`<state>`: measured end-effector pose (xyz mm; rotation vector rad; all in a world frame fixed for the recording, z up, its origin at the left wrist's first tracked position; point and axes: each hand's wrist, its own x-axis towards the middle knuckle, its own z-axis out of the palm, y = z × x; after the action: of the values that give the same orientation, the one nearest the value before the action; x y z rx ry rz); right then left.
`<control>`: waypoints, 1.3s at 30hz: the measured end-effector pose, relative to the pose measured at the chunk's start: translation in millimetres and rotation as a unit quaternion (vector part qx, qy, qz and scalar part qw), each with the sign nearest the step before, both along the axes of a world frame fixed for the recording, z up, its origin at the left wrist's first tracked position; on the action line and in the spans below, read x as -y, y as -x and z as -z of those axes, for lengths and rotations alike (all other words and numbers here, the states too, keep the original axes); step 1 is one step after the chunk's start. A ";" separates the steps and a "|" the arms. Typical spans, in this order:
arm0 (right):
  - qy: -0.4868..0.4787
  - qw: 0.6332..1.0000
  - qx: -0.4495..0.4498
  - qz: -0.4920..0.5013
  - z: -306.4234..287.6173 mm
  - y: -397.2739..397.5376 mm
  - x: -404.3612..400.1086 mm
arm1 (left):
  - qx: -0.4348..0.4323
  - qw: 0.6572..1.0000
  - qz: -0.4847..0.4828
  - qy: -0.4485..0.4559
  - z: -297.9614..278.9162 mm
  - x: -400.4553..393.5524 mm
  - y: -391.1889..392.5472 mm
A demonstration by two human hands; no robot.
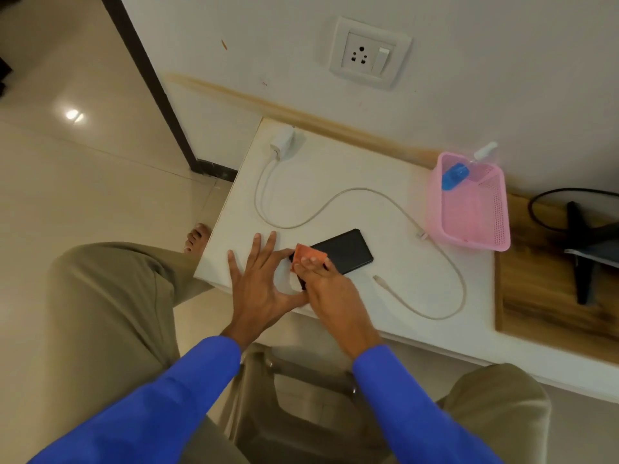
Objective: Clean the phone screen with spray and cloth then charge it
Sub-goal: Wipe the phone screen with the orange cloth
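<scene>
Fingers (pixel 313 261) of the right hand (pixel 330 296) press a small folded orange cloth (pixel 310 254) flat onto the near end of a black rectangular smartphone (pixel 345 251), the fingertips bent down over the cloth's upper face. Beside it, the left hand (pixel 258 283) lies spread and open, its index fingertip touching the phone's near-left corner and its thumb reaching toward the right hand; it grips nothing. Both wrists come out of bright blue sleeves (pixel 187 393), above knees in khaki trousers.

The phone lies screen up and aslant on a white tabletop (pixel 351 209), close to the near edge. Just right of it lies the loose plug end of a thin white charging cable (pixel 378 279), not plugged into the phone. The cable loops across the table to a white charger brick (pixel 283 144) lying at the far-left corner. On the far-right side stands a pink perforated plastic basket (pixel 469 209), and a clear spray bottle with blue liquid and white nozzle (pixel 464 172) leans in its far corner. On the wall beyond sits a white socket and switch plate (pixel 368 56), with nothing plugged in.
</scene>
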<state>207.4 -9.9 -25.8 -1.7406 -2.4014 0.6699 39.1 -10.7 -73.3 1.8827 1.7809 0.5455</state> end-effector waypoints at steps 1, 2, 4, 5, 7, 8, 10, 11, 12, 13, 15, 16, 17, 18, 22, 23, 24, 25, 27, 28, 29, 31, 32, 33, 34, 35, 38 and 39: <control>-0.005 0.999 0.017 -0.026 -1.1 -5.2 -8.3 | 0.004 1.000 0.000 -0.004 0.3 -0.5 -1.8; -0.015 0.998 0.024 -0.054 -1.3 -8.4 -15.7 | 0.008 1.000 -0.003 -0.008 0.7 -0.9 -2.8; -0.057 0.993 0.035 -0.100 0.9 -13.1 -26.0 | 0.009 1.000 -0.006 -0.006 0.3 -1.2 -2.2; -0.076 0.991 0.046 -0.096 2.3 -18.1 -31.0 | 0.008 1.000 -0.007 -0.005 0.5 -1.5 -1.3; -0.057 0.997 0.046 -0.013 0.1 -36.4 -39.1 | 0.008 1.000 -0.009 -0.004 1.4 -1.4 0.1; -0.044 0.998 0.044 0.025 3.1 -49.4 -40.2 | 0.008 1.000 -0.009 -0.006 1.9 -1.1 0.3; -0.071 0.995 0.031 0.068 6.5 -70.9 -39.4 | 0.007 1.000 -0.009 -0.009 2.8 -1.1 -0.2; -0.079 0.994 0.028 0.075 8.5 -78.4 -37.7 | 0.006 1.000 -0.009 -0.009 3.1 -1.1 -0.3; -0.081 0.993 0.017 0.080 11.7 -83.3 -36.9 | 0.005 1.000 -0.011 -0.009 3.3 -0.8 -0.2; -0.081 0.993 0.004 0.088 14.9 -85.5 -37.4 | 0.005 1.000 -0.012 -0.010 2.9 -0.7 0.0; -0.080 0.989 -0.020 0.120 19.0 -80.3 -37.3 | 0.009 1.000 -0.013 -0.010 1.9 -0.7 0.3; -0.071 0.987 -0.030 0.140 19.9 -74.5 -36.3 | 0.013 1.000 -0.014 -0.011 1.9 -0.8 0.1; -0.064 0.985 -0.040 0.155 20.0 -66.8 -33.4 | 0.017 1.000 -0.015 -0.013 1.9 -1.0 -0.5; -0.061 0.984 -0.048 0.163 21.2 -58.6 -29.0 | 0.020 1.000 -0.016 -0.015 2.0 -1.1 -1.1; -0.052 0.990 -0.052 0.118 20.9 -17.8 2.1 | 0.021 1.000 -0.014 -0.014 2.1 -1.2 -1.1; -0.054 0.991 -0.058 0.104 21.2 -9.1 11.8 | 0.022 1.000 -0.014 -0.014 2.9 -1.3 -0.4; -0.046 0.992 -0.064 0.099 22.7 -2.1 22.2 | 0.020 1.000 -0.011 -0.015 3.2 -1.4 -0.2; -0.027 0.992 -0.070 0.105 23.0 3.2 31.5 | 0.017 1.000 -0.007 -0.018 3.6 -1.1 0.1; 0.016 0.992 -0.074 0.100 17.9 2.8 40.0 | 0.022 1.000 -0.005 -0.020 3.3 -0.8 0.1; 0.015 0.995 -0.058 0.078 14.6 -3.9 37.9 | 0.028 0.999 -0.007 -0.015 2.7 -0.9 0.3; 0.002 0.998 -0.027 0.059 11.3 -13.2 32.2 | 0.031 0.999 -0.009 -0.008 0.8 -0.5 0.0; -0.033 0.997 0.032 0.057 8.3 -41.3 12.0 | 0.030 0.999 -0.013 -0.002 -2.4 -0.2 -0.3; -0.040 0.995 0.045 0.086 6.5 -55.6 0.7 | 0.029 0.999 -0.015 -0.002 -3.2 -0.2 0.1; -0.043 0.991 0.045 0.116 6.0 -67.5 -8.7 | 0.031 0.999 -0.016 -0.002 -3.5 -0.4 0.3; -0.050 0.989 0.045 0.134 8.6 -75.6 -14.1 | 0.032 0.999 -0.015 -0.004 -3.7 -0.3 0.6; -0.064 0.986 0.053 0.143 11.8 -78.0 -15.2 | 0.030 0.999 -0.013 -0.005 -3.8 -0.2 0.5; -0.120 0.979 0.072 0.150 23.1 -57.6 0.4 | 0.027 1.000 -0.009 -0.002 -3.7 0.3 0.2; -0.139 0.977 0.061 0.151 22.6 -45.0 9.3 | 0.026 1.000 -0.007 0.001 -4.4 0.1 0.5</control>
<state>252.4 -19.2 -48.4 -2.0052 -2.1063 0.1837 38.6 -10.8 -68.9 1.8384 1.7617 0.5916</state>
